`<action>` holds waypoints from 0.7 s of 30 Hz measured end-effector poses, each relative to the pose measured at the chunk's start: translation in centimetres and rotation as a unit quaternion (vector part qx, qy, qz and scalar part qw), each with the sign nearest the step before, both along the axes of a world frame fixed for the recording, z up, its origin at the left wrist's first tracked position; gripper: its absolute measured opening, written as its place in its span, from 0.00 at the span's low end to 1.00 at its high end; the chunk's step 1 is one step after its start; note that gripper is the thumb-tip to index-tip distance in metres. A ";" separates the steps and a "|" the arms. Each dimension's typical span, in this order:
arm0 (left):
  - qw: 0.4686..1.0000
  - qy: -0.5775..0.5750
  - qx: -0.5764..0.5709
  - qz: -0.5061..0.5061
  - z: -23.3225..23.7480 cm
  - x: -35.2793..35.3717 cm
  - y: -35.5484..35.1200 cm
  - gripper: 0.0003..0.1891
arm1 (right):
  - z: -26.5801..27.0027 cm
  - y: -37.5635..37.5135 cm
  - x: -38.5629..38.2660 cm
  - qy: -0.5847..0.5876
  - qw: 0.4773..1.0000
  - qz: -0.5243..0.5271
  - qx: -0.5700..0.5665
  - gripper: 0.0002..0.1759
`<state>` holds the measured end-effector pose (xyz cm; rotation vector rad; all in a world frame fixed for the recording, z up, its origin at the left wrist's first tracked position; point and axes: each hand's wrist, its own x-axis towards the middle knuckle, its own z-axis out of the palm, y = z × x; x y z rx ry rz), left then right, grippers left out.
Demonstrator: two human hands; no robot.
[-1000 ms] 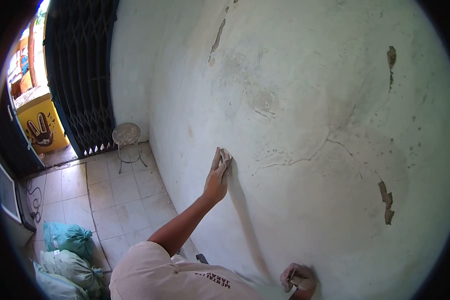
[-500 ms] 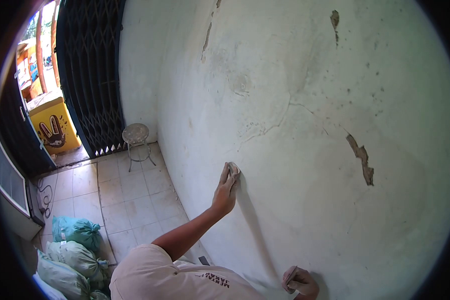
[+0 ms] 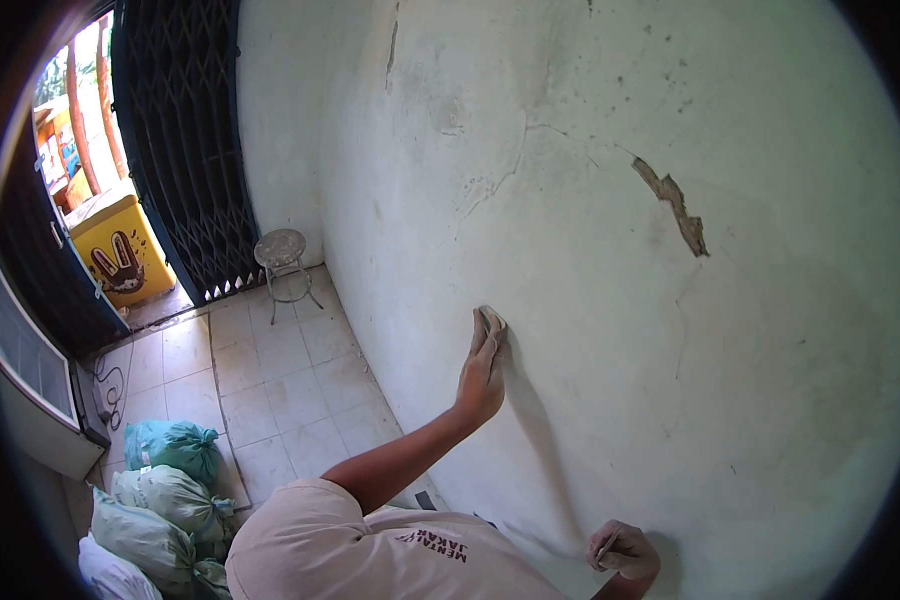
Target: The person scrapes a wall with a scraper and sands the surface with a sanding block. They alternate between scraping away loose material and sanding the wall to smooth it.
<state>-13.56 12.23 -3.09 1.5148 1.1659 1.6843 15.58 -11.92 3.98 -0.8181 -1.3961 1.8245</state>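
My left hand (image 3: 482, 372) is stretched out against the pale plaster wall (image 3: 590, 330), fingers flat, pressing a small folded piece of sandpaper (image 3: 493, 318) onto the surface. My right hand (image 3: 625, 553) rests low against the wall at the bottom edge of the view, fingers curled around a small thin scrap that I cannot identify. My light shirt and left forearm fill the bottom centre.
The wall has cracks and a patch of broken plaster (image 3: 675, 205). A small round stool (image 3: 282, 250) stands in the corner by a dark folding gate (image 3: 185, 140). Several tied sacks (image 3: 165, 480) lie on the tiled floor (image 3: 280, 370), beside a white cabinet (image 3: 30, 390).
My left hand with the sandpaper has slid down the wall, away from the cracks. My view has swung, so the broken plaster patch now sits higher and nearer the centre. My right hand stays curled low.
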 end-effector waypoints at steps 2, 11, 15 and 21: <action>1.000 0.002 0.005 0.010 1.0 0.2 -0.2 0.25 | 0.0 -0.5 0.8 0.002 1.000 0.002 0.018 0.13; 0.993 0.045 0.109 0.009 8.9 2.7 -1.7 0.27 | 0.0 -1.3 4.0 -0.044 0.999 -0.004 0.029 0.10; 0.983 0.078 0.167 -0.001 7.7 4.6 -2.7 0.29 | 0.4 -1.5 3.3 -0.072 0.996 -0.030 0.040 0.06; 0.954 0.201 0.223 0.010 -2.6 5.9 -3.3 0.30 | 0.9 -1.4 3.1 -0.108 0.993 -0.025 0.041 0.05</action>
